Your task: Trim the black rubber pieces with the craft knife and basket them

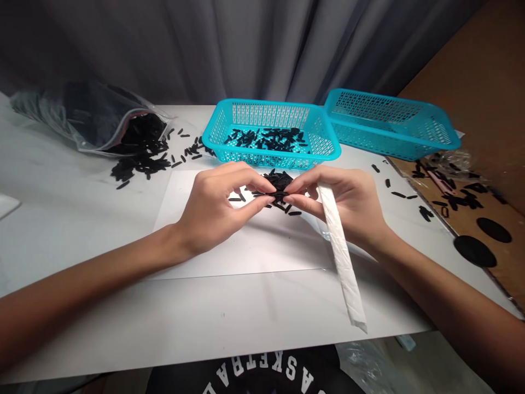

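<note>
My left hand [223, 205] and my right hand [340, 200] meet over a white sheet of paper [241, 249]. Between the thumbs and fingertips of both hands is a small, thin black oblong piece [279, 193], pinched at its two ends. Through my right hand also runs a long, flat white strip [342, 262], like folded tape or wrapped paper, hanging down toward the table's front edge. Just behind the fingertips lies a heap of similar black pieces [280, 178], partly hidden by the hands. A few loose ones lie around it.
Behind the hands a blue basket [273, 158] contains many black pieces; a second blue basket [389, 139] stands beside it. At left, an open plastic bag [94, 120] spills black pieces. Two black discs [474, 251] and scattered pieces lie on the brown surface [502, 219] at right.
</note>
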Tool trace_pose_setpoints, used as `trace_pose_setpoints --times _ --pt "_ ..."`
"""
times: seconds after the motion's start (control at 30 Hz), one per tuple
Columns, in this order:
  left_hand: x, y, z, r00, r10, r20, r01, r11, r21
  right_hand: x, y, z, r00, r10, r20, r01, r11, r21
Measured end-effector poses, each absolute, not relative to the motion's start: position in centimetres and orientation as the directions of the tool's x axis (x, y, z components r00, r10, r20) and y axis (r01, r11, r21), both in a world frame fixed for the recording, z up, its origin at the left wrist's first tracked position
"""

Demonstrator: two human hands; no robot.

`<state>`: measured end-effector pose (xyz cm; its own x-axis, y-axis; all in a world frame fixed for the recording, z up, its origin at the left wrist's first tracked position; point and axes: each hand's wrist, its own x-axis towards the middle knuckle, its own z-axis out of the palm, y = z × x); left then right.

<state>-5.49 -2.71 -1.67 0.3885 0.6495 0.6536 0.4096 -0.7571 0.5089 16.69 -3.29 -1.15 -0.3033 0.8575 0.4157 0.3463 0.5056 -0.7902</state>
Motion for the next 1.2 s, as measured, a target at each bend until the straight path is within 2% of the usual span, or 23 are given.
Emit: trace_pose_setpoints --times 0.1,0.23,0.37,0.47,0.6,0.8,1.2 --pt "-5.42 -2.88 -1.55 0.383 0.679 0.626 0.405 -0.733 0.547 16.65 -3.31 -1.10 -0.306 0.853 0.424 0.334 0.513 -0.791" --pt "-5.29 -3.07 -1.19 0.354 0.782 0.513 0.338 -0.618 0.709 16.60 -3.40 -0.99 -0.308 0.841 0.445 0.323 0.532 -0.782" --pt "-5.32 -2.94 -0.99 0.396 0.872 0.288 0.182 -0.382 0.906 16.59 -3.50 -1.00 -0.305 0.825 0.476 0.299 0.558 -0.774" --pt "-5.38 -2.81 -1.10 0.454 0.879 0.144 0.058 -0.190 0.980 16.53 -3.60 -1.03 -0.305 0.818 0.487 0.271 0.565 -0.779" --pt "-5.45 -2.81 -1.30 0.503 0.859 0.099 -0.066 -0.076 0.995 16.37 -3.81 -0.98 -0.298 0.820 0.489 0.239 0.560 -0.793" --pt "-5.38 -2.89 -1.41 0.527 0.843 0.103 -0.130 -0.039 0.991 16.20 -3.95 -0.95 -0.289 0.818 0.497 0.198 0.559 -0.805" --pt "-5.36 -3.24 -1.12 0.476 0.866 0.153 -0.046 -0.149 0.988 16.13 -3.96 -1.21 -0.291 0.719 0.631 0.181 0.689 -0.702"
